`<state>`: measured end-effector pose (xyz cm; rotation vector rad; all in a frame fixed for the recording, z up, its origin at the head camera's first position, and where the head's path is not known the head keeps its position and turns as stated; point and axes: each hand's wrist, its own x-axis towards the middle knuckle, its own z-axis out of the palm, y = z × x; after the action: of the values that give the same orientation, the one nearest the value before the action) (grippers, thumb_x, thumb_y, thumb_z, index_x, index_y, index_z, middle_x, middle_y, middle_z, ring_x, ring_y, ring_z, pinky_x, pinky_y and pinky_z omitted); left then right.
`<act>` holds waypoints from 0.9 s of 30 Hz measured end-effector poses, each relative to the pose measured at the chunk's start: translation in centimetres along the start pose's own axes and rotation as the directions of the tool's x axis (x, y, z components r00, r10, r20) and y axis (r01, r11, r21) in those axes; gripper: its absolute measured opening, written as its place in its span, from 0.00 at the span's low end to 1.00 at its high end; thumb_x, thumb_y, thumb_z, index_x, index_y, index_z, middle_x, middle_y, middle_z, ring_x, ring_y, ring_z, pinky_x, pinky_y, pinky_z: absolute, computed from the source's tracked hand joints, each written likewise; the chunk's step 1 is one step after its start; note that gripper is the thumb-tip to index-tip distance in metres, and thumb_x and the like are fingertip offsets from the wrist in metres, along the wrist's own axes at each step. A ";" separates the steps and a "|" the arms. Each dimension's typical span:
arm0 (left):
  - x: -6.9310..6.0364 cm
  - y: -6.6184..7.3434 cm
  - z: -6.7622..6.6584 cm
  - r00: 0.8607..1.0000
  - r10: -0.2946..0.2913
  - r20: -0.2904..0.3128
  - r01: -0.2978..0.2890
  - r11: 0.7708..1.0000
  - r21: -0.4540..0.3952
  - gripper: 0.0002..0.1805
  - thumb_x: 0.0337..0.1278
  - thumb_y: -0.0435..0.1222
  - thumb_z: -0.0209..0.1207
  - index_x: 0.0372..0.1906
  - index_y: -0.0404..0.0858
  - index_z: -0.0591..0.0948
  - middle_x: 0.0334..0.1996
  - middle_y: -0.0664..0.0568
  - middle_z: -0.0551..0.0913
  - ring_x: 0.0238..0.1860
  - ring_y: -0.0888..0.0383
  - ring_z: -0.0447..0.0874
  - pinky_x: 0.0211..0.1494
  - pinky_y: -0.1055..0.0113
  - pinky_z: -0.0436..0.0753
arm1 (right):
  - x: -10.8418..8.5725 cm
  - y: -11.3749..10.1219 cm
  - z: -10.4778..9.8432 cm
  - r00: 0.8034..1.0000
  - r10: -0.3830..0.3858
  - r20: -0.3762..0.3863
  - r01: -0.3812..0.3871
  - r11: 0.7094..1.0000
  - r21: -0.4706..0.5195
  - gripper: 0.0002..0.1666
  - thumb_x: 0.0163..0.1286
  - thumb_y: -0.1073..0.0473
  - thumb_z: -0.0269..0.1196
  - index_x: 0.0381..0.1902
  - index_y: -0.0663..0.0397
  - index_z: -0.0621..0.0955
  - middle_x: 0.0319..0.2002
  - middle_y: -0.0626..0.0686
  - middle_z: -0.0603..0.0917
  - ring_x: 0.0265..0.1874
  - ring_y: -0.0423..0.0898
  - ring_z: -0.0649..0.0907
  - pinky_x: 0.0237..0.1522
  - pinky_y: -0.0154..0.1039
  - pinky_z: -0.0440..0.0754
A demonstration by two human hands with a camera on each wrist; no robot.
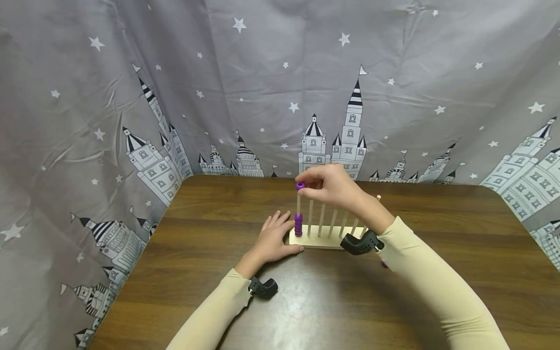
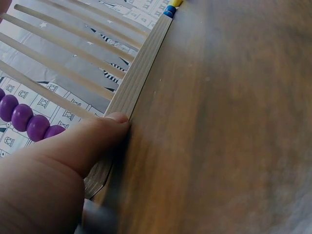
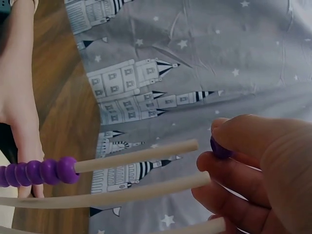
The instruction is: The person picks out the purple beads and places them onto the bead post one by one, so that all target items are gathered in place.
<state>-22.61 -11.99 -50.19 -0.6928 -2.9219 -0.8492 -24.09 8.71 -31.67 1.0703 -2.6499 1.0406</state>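
A wooden bead rack (image 1: 321, 242) with several upright rods stands on the table. Purple beads (image 1: 298, 225) are stacked low on its leftmost rod (image 3: 141, 155). My right hand (image 1: 334, 187) pinches a purple bead (image 3: 221, 149) between thumb and index finger, close to that rod's top; a small gap shows between bead and tip in the right wrist view. My left hand (image 1: 273, 239) grips the rack's left end, thumb (image 2: 105, 134) against the front edge of the base and fingers spread toward the back. The other rods beside the stack look bare where visible.
Past the rack's right end, blue (image 2: 169, 11) and yellow (image 2: 175, 3) beads show in the left wrist view. Another purple bead (image 1: 384, 264) lies partly hidden by the right sleeve. A grey castle-print curtain (image 1: 271, 73) hangs behind the brown table (image 1: 210, 194).
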 end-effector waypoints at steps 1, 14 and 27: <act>0.0 0.0 0.0 1.000 -0.001 0.002 0.001 1.000 0.000 0.41 0.48 0.56 0.71 0.69 0.45 0.77 0.77 0.37 0.64 0.81 0.33 0.52 0.83 0.36 0.47 | 0.0 0.0 0.1 1.000 -0.002 0.003 0.002 1.000 -0.002 0.15 0.63 0.64 0.71 0.48 0.60 0.88 0.39 0.57 0.92 0.32 0.46 0.89 0.36 0.35 0.88; 0.2 -0.2 0.2 1.000 -0.011 0.006 0.011 1.000 0.007 0.42 0.48 0.56 0.71 0.69 0.45 0.76 0.78 0.38 0.64 0.81 0.34 0.51 0.83 0.37 0.46 | -0.3 0.6 1.3 0.999 -0.045 0.025 0.045 0.999 -0.015 0.14 0.62 0.65 0.71 0.46 0.63 0.87 0.38 0.58 0.92 0.29 0.44 0.88 0.32 0.32 0.87; 0.0 0.0 0.0 1.000 -0.003 -0.009 0.003 1.000 -0.008 0.41 0.47 0.56 0.71 0.67 0.45 0.77 0.77 0.37 0.65 0.80 0.33 0.53 0.82 0.35 0.48 | -0.3 0.5 1.5 0.995 -0.005 0.102 0.015 0.994 -0.105 0.15 0.64 0.61 0.70 0.48 0.60 0.87 0.39 0.55 0.93 0.33 0.45 0.90 0.35 0.32 0.88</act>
<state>-22.61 -11.95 -50.18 -0.6829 -2.9138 -0.8629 -23.97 8.24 -33.18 1.1420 -2.7404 0.8546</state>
